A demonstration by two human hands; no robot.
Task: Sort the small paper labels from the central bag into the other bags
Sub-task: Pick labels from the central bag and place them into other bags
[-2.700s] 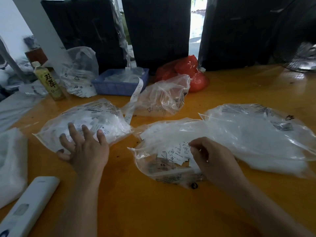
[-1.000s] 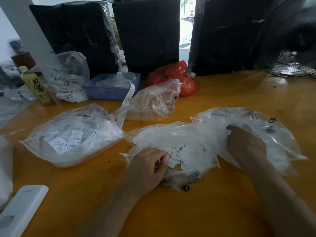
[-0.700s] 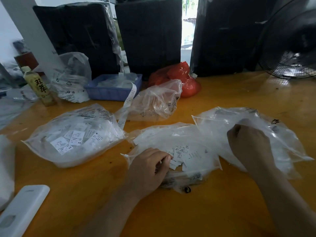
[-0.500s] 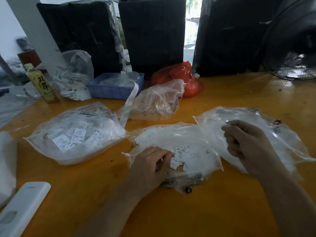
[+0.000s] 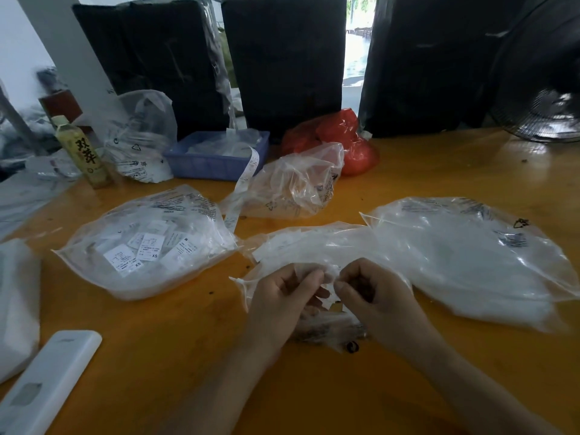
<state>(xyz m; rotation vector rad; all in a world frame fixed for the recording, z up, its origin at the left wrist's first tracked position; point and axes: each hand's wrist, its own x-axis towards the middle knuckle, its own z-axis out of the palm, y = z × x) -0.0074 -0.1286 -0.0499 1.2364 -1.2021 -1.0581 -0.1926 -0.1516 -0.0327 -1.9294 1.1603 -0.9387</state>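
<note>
The central clear bag (image 5: 317, 246) of small white paper labels lies on the orange table (image 5: 314, 387). Both my hands are over its near part, fingers curled. My left hand (image 5: 282, 299) and my right hand (image 5: 373, 296) meet at a few small labels (image 5: 328, 274), pinching them between the fingertips; the labels are mostly hidden by my fingers. A fuller bag of labels (image 5: 147, 243) marked XS lies to the left. Another large bag (image 5: 470, 255) with white contents lies to the right.
A crumpled, nearly empty clear bag (image 5: 295, 183) sits behind the central bag, with a red bag (image 5: 339, 136), a blue basket (image 5: 216, 155), a tea bottle (image 5: 83, 152) and a paper strip (image 5: 244, 180) further back. A white remote (image 5: 44, 384) lies near left. A fan (image 5: 539, 73) stands at the back right.
My right hand left the right bag and came back to the central bag, meeting my left hand. Both hands now pinch labels together there.
</note>
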